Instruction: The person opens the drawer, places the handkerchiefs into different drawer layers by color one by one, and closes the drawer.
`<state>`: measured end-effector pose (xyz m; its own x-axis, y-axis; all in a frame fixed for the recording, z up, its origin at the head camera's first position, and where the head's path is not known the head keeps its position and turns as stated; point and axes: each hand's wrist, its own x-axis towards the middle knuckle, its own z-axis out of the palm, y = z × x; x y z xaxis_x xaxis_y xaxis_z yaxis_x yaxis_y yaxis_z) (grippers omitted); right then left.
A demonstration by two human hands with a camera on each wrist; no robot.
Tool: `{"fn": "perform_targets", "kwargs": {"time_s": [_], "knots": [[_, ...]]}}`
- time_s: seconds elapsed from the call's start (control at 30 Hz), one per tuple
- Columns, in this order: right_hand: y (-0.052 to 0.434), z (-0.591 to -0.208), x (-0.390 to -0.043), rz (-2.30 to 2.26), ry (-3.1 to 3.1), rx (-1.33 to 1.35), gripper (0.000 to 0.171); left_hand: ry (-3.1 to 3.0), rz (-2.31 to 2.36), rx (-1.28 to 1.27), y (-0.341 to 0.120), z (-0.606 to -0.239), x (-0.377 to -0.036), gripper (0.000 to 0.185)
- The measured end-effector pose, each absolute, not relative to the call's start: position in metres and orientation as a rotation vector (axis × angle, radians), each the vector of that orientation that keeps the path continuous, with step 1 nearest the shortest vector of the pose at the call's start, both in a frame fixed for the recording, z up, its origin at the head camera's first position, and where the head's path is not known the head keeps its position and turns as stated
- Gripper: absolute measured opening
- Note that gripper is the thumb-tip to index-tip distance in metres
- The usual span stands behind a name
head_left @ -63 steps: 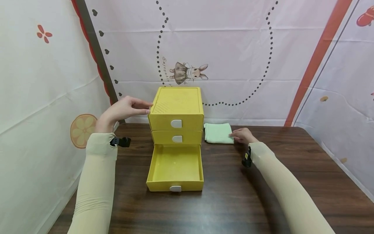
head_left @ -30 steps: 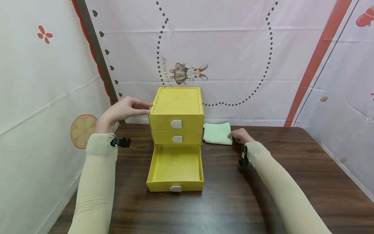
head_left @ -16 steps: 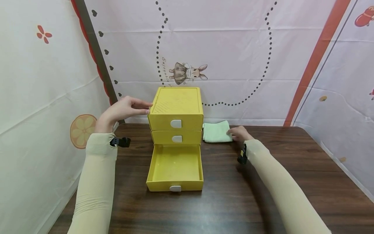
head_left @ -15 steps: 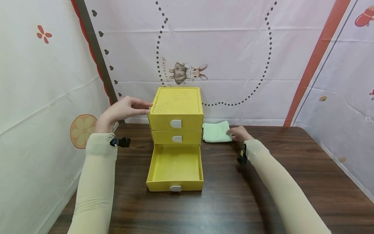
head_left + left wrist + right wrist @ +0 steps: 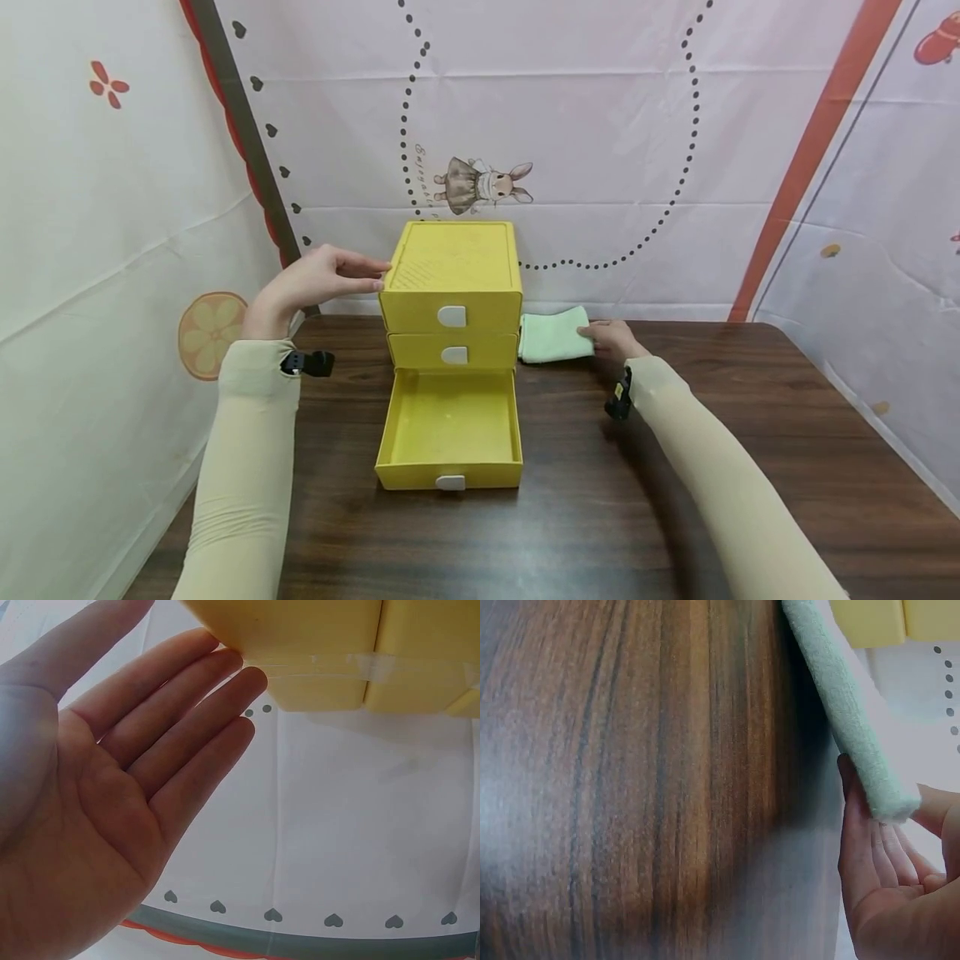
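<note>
The right hand (image 5: 611,339) hides the folded green cloth's (image 5: 553,342) near corner.

Wide bare stretch of dark wooden table (image 5: 750,392) right of centre, open to a hand from the front and right. Middle blocked by yellow plastic three-drawer box (image 5: 452,287), its bottom drawer (image 5: 450,433) pulled out toward the front, open from above. Narrow strip left of the box, hemmed by white printed cloth wall (image 5: 112,250). Folded pale green cloth (image 5: 553,344) just beside the box's right side. Little room behind the box before the back cloth wall (image 5: 600,167).
</note>
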<state>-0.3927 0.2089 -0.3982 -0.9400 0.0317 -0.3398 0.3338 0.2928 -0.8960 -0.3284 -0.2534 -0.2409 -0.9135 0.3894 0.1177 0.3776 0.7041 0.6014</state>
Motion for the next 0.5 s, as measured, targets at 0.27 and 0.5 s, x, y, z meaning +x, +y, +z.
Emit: {"fn": "perform_targets", "kwargs": {"time_s": [0.27,0.5], "knots": [[0.214,-0.393,-0.385,-1.676,2.313,0.224,0.056,2.882,0.996,0.66,-0.253,-0.239,-0.327,0.053],[0.214,-0.387,-0.378,-1.65,2.332,0.189,0.058,2.892,0.992,0.661,-0.252,-0.239,-0.326,0.053]]}}
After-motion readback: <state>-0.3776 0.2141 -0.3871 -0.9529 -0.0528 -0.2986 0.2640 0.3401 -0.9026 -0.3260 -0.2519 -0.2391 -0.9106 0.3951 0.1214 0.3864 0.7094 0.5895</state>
